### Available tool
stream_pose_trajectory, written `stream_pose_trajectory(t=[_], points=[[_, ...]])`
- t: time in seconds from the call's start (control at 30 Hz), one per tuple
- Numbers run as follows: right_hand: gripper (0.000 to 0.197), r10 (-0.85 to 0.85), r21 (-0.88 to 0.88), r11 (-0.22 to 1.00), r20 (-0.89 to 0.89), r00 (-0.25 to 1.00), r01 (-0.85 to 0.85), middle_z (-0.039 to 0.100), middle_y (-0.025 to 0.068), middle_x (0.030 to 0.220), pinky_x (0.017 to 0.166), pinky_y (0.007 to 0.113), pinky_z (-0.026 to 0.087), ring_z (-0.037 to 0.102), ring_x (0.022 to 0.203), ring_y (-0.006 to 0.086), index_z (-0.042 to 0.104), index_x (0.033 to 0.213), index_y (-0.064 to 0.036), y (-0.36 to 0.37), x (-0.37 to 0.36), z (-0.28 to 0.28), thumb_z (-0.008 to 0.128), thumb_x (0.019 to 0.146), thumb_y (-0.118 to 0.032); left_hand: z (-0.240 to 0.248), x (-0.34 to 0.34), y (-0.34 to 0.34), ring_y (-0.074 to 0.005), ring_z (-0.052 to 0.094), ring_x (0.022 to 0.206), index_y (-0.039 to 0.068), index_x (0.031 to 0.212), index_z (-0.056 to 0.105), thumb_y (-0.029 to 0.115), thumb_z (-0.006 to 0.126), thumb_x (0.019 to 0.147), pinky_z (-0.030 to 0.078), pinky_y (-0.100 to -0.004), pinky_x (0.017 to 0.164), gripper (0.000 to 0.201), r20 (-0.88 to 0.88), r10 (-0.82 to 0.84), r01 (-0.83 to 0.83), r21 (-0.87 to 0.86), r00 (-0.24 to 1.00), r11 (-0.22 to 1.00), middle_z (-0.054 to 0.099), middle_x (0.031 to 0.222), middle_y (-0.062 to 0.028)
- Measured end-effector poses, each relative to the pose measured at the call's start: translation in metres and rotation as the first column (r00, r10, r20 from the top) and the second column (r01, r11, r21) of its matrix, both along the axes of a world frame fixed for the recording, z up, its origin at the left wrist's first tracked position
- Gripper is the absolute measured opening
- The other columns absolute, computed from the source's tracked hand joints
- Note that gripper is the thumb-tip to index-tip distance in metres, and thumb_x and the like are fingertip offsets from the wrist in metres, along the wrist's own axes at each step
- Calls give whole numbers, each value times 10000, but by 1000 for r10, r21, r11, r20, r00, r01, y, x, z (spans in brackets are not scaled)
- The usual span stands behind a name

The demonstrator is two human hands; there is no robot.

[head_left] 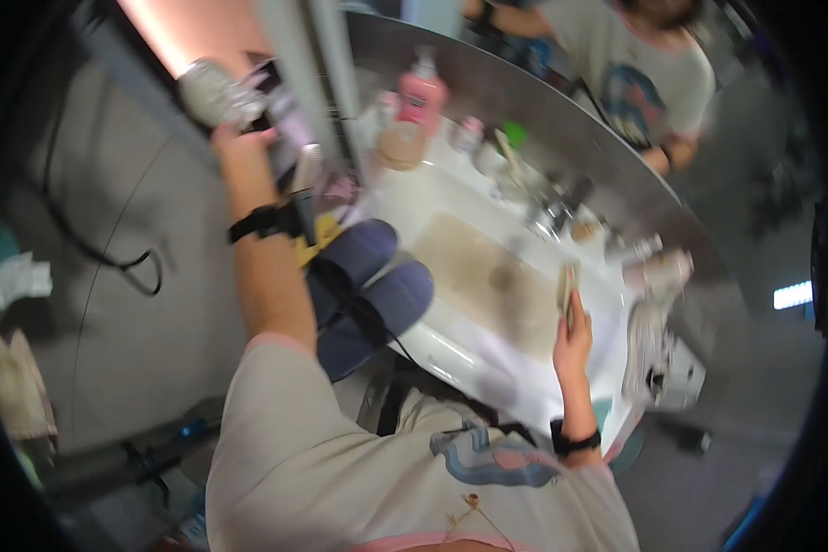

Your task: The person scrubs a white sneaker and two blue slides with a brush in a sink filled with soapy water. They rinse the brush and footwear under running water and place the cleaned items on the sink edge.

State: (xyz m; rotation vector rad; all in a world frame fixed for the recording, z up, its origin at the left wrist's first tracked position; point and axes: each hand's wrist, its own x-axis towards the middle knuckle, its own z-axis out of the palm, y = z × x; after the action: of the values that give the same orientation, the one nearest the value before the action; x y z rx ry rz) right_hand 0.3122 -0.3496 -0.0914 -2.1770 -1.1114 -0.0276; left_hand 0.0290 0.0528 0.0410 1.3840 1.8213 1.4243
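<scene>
— What has your right hand [573, 340] got?
— A slim pale thing [565, 287]; my fingers are closed round its lower part, and it points away from me over the sink [451, 364], towards the right edge; it's too blurred for me to say what it is.
— And your left hand [242, 138]?
— Stretched well past the sink's left edge, up against a pale, shiny bundle [219, 96]; my fingers are blurred and partly hidden, so I cannot tell how far open they are, nor whether I grip it or only touch it.
— What's round about?
— Dark slippers [397, 296] at the sink's left edge; brownish water [455, 247] inside it; a tap [552, 217] along the back edge; a pink pump bottle [421, 99] near the back left corner; a black band [575, 442] on my right wrist.
</scene>
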Motion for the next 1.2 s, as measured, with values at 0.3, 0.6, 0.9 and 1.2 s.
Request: stream_pose_trajectory(t=[0.3, 0.6, 0.9, 1.2], points=[[618, -168, -91, 985, -328, 930, 146, 540, 263, 1043, 733, 439, 470, 575, 866, 395, 369, 1324, -124, -68, 19, 10, 624, 761, -149, -32, -75, -19, -409, 374, 1228, -56, 1181, 357, 187, 563, 802, 347, -536, 966, 495, 943, -114, 284, 22, 312, 959, 392, 1281, -227], [336, -730, 32, 683, -12, 684, 730, 632, 195, 803, 676, 444, 464, 605, 760, 394, 569, 969, -35, -252, 145, 15, 707, 689, -160, -25, 99, -248, -216, 527, 1043, 5, 1113, 529, 129, 469, 877, 414, -303, 861, 273, 691, -651, 829, 134, 314, 543, 560, 1122, -93], [503, -583, -243, 805, -149, 799, 542, 640, 198, 934, 781, 392, 470, 616, 874, 339, 602, 1018, -19, -267, 227, -2, 774, 579, -197, -52, 199, -437, -156, 546, 972, 24, 1050, 531, 36, 475, 857, 404, -277, 865, 202, 675, -716, 889, -203, -178, -412, 560, 1053, -61], [232, -495, 19, 843, -363, 789, 537, 662, 157, 774, 712, 326, 470, 635, 726, 226, 644, 891, 12, -237, 185, 37, 615, 679, -78, -49, 233, -479, -144, 513, 1018, -6, 1080, 535, 83, 474, 907, 384, -281, 902, 204, 471, -805, 865, -153, -360, -477, 560, 1070, -60]])
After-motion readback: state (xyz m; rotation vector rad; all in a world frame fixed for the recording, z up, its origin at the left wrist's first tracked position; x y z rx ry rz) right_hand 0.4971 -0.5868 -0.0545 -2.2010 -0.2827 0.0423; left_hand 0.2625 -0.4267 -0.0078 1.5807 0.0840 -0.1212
